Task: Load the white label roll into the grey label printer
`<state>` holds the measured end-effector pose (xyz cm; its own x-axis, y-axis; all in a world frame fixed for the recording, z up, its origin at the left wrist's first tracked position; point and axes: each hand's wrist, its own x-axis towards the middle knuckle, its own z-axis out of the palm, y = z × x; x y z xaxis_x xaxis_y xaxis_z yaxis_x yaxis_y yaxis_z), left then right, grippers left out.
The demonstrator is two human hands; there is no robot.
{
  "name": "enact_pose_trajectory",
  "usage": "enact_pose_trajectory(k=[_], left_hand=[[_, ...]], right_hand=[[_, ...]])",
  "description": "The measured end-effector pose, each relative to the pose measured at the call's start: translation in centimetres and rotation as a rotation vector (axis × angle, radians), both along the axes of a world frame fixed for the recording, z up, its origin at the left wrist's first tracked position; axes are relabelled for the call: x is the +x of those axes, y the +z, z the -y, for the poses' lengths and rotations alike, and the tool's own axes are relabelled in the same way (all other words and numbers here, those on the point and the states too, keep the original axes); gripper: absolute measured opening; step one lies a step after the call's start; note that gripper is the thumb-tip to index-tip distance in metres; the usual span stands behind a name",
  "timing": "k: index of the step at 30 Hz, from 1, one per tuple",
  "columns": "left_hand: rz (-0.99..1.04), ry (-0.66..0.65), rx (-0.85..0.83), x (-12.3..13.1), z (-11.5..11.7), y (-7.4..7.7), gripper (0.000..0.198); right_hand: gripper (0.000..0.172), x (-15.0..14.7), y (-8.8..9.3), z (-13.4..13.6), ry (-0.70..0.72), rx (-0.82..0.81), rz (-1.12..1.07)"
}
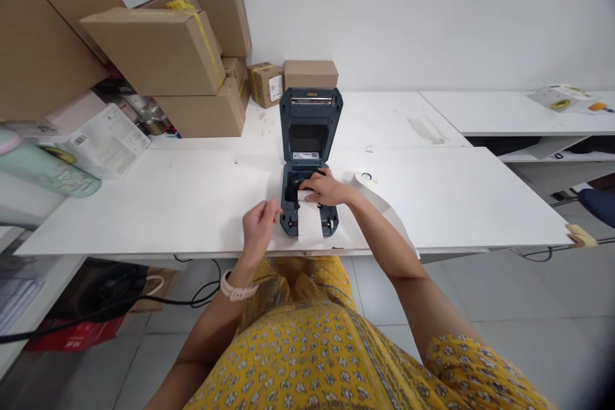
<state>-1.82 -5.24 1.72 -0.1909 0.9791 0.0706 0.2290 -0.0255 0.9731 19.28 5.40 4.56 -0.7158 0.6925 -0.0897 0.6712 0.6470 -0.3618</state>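
A dark grey label printer stands on the white table with its lid raised. A white label strip runs from inside it over the front edge. My right hand reaches into the open body from the right, thumb and fingers bent around the strip's inner end. Its fingertips are partly hidden inside the printer. Just off the printer's left front side, my left hand is closed, fingers curled with thumb and forefinger together. A tiny orange-brown spot shows at its fingertips; what it is, I cannot tell.
Right of the printer lies a white roll with a loose backing strip trailing over the table's front edge. Cardboard boxes are stacked at the left back. A mint-green bottle lies at far left. Black cables hang below.
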Motion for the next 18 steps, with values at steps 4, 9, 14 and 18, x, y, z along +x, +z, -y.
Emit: enact_pose_trajectory(k=[4, 9, 14, 18], left_hand=[[-0.298, -0.031, 0.025, 0.8, -5.1, -0.6, 0.040], [-0.460, -0.138, -0.113, 1.9, -7.8, -0.5, 0.063], [-0.540, -0.187, -0.091, 1.2, -7.6, -0.2, 0.064], [-0.571, -0.197, -0.083, 1.0, -7.5, -0.6, 0.064]], right_hand=[[0.038, 0.1, 0.5, -0.4, 0.019, -0.029, 0.032], [0.039, -0.2, 0.7, -0.4, 0.026, -0.062, 0.023], [0.043, 1.0, 1.6, -0.1, -0.002, -0.151, -0.102], [0.049, 5.3, 4.4, 1.7, 0.103, -0.291, -0.619]])
